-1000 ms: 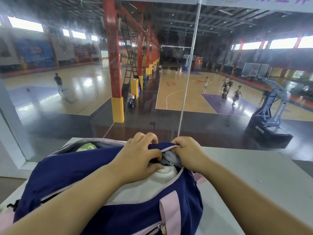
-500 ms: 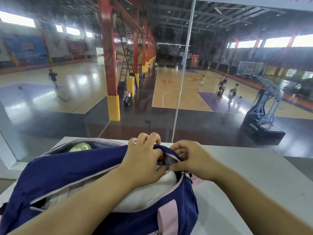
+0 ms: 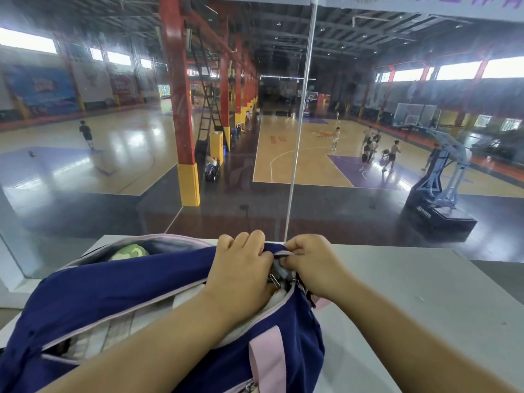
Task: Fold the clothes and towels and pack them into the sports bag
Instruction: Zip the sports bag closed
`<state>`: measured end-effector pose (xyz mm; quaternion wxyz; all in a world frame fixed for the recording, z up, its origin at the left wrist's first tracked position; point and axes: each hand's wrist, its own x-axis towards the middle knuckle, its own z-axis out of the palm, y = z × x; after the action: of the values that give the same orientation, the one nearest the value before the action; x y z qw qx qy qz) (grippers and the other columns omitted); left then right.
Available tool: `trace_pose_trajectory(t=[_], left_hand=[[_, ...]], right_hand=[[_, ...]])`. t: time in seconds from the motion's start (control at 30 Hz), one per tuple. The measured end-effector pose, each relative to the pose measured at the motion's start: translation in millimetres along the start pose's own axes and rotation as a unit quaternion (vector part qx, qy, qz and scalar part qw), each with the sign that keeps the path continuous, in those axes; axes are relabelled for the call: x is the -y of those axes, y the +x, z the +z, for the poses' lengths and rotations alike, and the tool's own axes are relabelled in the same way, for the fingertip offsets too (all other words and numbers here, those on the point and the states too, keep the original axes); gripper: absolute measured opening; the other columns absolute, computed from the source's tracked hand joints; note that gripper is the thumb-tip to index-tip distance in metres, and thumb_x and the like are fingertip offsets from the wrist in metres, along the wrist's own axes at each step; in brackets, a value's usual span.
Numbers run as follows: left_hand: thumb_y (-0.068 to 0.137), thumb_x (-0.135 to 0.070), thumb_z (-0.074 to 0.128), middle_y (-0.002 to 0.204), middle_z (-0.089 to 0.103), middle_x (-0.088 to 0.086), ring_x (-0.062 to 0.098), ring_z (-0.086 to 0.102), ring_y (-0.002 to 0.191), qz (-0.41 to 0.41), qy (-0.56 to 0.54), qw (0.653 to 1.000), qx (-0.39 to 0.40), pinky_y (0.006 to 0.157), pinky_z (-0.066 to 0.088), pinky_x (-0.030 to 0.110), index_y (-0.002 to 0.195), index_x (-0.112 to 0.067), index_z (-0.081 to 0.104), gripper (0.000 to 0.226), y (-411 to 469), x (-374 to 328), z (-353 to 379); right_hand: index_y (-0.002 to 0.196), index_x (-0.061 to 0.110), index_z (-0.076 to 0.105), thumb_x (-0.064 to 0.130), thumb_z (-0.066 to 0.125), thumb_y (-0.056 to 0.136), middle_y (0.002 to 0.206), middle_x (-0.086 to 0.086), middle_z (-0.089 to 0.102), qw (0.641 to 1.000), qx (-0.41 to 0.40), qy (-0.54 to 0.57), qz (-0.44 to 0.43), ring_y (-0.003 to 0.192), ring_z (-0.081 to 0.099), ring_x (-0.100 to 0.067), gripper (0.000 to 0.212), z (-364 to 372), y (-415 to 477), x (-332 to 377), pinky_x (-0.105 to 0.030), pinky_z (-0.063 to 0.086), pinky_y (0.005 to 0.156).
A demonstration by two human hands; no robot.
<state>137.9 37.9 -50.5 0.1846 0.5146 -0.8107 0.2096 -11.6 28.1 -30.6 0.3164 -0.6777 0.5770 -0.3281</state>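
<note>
Head view: the navy fabric sports bag with pink trim (image 3: 136, 290) lies on the pale worktop (image 3: 425, 293), its open zip running leftward from both hands. Left hand (image 3: 241, 268) clamps the bag's edge; right hand (image 3: 313, 265) pinches the metal zip pull (image 3: 274, 279), white folded towel (image 3: 198, 310) inside.

Left hand (image 3: 241, 272) and right hand (image 3: 312, 265) close together, fingers curled in pinching grips, both forearms extended forward.
</note>
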Motion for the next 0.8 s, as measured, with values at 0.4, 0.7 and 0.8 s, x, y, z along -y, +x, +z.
trace_pose_trajectory(t=[0.4,0.7,0.8], left_hand=[[0.077,-0.054,0.041,0.068,0.033,-0.009,0.009,0.035,0.053,0.037,-0.185,0.982,0.025,0.048,0.011,0.013,0.061,-0.021,0.068,0.046,0.4,18.2,2.5],[0.082,-0.038,0.047,0.073,0.059,-0.006,0.015,0.058,0.057,0.020,-0.156,0.986,0.048,0.043,0.035,0.022,0.072,-0.024,0.066,0.026,-12.5,16.7,-7.2],[0.079,-0.044,0.038,0.061,0.059,-0.010,0.010,0.057,0.046,0.022,-0.098,0.994,0.043,0.034,0.040,0.024,0.062,-0.028,0.061,0.032,-15.1,18.3,-6.7]], right_hand=[[0.080,0.026,0.067,0.018,0.066,0.076,0.074,-0.001,0.072,0.999,0.022,-0.016,-0.036,0.071,0.068,-0.018,0.009,-1.6,-6.2,-11.4,-0.047,0.057,0.072],[0.083,0.023,0.064,0.031,0.069,0.073,0.077,0.003,0.067,0.983,0.039,-0.165,-0.070,0.073,0.062,-0.016,0.013,1.6,-10.1,-4.8,-0.038,0.056,0.070],[0.071,0.023,0.056,0.027,0.061,0.077,0.073,0.002,0.061,0.962,0.011,-0.257,-0.093,0.070,0.057,-0.020,0.008,7.5,-11.8,1.3,-0.035,0.051,0.064]])
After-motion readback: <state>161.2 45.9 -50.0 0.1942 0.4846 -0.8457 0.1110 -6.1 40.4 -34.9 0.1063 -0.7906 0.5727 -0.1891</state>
